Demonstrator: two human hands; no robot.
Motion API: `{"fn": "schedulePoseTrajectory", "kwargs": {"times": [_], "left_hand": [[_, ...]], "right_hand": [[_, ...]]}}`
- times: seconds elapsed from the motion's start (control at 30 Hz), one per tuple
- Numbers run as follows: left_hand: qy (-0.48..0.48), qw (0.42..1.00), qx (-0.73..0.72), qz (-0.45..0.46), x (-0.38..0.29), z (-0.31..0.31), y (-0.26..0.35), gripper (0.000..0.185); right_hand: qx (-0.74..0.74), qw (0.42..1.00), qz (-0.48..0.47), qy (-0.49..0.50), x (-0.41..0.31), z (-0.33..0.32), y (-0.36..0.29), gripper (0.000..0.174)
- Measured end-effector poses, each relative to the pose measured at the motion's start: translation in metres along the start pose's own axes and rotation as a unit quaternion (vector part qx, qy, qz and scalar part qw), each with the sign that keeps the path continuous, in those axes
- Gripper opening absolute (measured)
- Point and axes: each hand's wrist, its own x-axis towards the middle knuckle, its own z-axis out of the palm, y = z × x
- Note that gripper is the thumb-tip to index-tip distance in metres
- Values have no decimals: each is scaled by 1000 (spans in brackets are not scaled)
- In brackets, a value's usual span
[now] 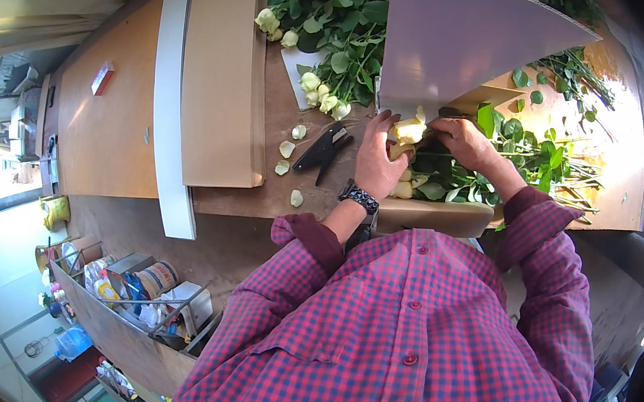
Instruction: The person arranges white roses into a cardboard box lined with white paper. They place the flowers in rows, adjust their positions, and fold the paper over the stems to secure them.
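My left hand [383,154], with a watch [359,196] on its wrist, has its fingers around a pale yellow rose bloom [409,132]. Close by on the right, my right hand [466,142] has its fingertips pinched at the edge of the bloom, where the stem seems to be; the exact grip is hard to see. Leafy rose stems [526,152] lie under and beside my right hand. A black stapler [324,151] rests on the table left of my left hand, with several loose petals [287,148] near it.
A bunch of cream roses [343,50] lies at the back. An upright cardboard sheet [468,42] stands just beyond my hands. Flat cardboard [225,76] and a long white strip [174,88] lie on the left. A small red and white box [103,78] lies farther left.
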Motion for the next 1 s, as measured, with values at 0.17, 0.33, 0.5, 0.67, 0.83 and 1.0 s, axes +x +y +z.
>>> {"fn": "schedulePoseTrajectory", "kwargs": {"times": [0.17, 0.33, 0.5, 0.67, 0.83, 1.0], "left_hand": [[-42, 992, -45, -113, 2, -1, -1, 56], [-35, 990, -64, -118, 1, -3, -1, 55], [-21, 994, -24, -105, -3, -1, -2, 57], [-7, 993, -19, -115, -3, 0, 0, 63], [-25, 989, -54, -135, 1, -4, 10, 66], [-38, 990, -42, -127, 3, -7, 4, 63]], "right_hand": [[15, 998, 35, 49, 0, -2, 0, 27], [-69, 969, -36, 237, 7, 19, 3, 20], [-141, 946, -51, 287, 14, 44, 13, 20], [-222, 934, -57, 273, 14, 50, 25, 24], [-265, 930, -48, 248, 8, 46, 21, 25], [-313, 925, -16, 214, 3, 33, -28, 33]]}}
